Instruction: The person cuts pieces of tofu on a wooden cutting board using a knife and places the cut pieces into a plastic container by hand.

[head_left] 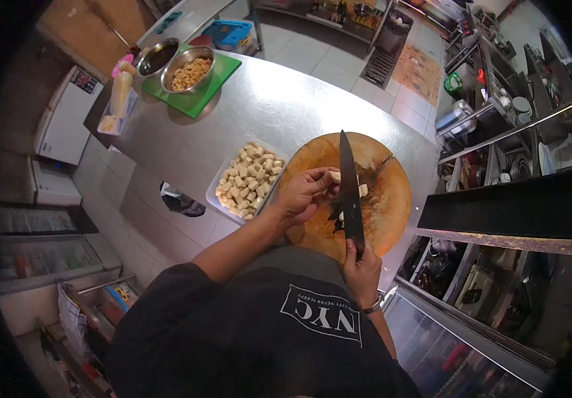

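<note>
My right hand (363, 270) is closed round the handle of a large kitchen knife (349, 186), whose dark blade stretches away across the round wooden chopping board (387, 219). Just left of the blade, my left hand (302, 194) pinches a pale piece of food (335, 177) over the board; its far end is hidden by the knife. A small cut chunk (363, 190) lies to the blade's right, and another pale bit shows beside its lower left edge. Close by my left forearm, a clear plastic container (213, 192) holds many pale cubes (249, 178) of the same look.
At the table's far left, a green cutting board (226, 70) carries a metal bowl of brown pieces (192, 73) and a bowl of dark liquid (159, 58). A tray with wrapped food (120, 99) sits beside them. Shelves with dishes (521, 105) line the right side.
</note>
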{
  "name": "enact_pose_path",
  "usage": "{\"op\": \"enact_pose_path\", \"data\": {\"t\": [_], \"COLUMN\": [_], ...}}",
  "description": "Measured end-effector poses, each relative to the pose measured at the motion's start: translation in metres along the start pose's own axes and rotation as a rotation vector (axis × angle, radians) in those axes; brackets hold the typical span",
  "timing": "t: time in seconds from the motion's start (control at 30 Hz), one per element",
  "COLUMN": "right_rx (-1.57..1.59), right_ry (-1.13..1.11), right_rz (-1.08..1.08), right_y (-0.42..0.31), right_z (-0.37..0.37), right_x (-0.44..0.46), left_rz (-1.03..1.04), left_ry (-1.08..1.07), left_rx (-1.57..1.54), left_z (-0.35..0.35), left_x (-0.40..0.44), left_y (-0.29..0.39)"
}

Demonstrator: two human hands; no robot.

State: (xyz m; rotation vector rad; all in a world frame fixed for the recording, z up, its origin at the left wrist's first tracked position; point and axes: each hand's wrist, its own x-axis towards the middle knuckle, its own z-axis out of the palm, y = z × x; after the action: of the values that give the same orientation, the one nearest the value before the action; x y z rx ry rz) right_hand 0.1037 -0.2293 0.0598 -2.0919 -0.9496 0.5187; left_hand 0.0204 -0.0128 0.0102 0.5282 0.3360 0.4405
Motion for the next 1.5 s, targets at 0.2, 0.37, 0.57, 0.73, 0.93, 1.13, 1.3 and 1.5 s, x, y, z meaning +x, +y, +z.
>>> {"op": "enact_pose_path", "data": {"t": [0.2,0.37,0.57,0.73,0.93,1.13,1.3,1.5], "right_rx": [-0.024,-0.028,-0.013,-0.025,-0.003,-0.017,0.005,-0.024], "right_ry": [-0.014,-0.009,0.026,-0.019,-0.018,0.037,0.005,-0.016], "right_rz": [-0.008,-0.004,-0.068,0.002,-0.031,-0.051,-0.032,-0.066], "right_y": [0.004,0.002,0.002,0.002,-0.002,0.011,0.005,0.007], "right_z": [0.0,0.0,0.0,-0.001,-0.001,0.001,0.001,0.002], "right_x": [-0.002,-0.002,-0.001,-0.003,-0.001,-0.002,-0.002,-0.003], "left_rz": [0.039,0.016,0.007,0.03,0.015,0.014,0.03,0.119], "left_ry": [-0.073,-0.05,-0.025,-0.102,-0.146,0.069,-0.016,0.019], "left_rx": [0.045,0.009,0.045,0.249,0.51,0.009,-0.092,-0.043], "left_z": [0.002,0.003,0.009,0.013,0.011,0.0,-0.015,-0.002], "left_x": [0.0,-0.002,-0.002,-0.008,-0.012,-0.003,0.001,-0.001], "left_y": [-0.002,-0.003,-0.002,0.003,-0.004,-0.008,-0.003,-0.002]}}
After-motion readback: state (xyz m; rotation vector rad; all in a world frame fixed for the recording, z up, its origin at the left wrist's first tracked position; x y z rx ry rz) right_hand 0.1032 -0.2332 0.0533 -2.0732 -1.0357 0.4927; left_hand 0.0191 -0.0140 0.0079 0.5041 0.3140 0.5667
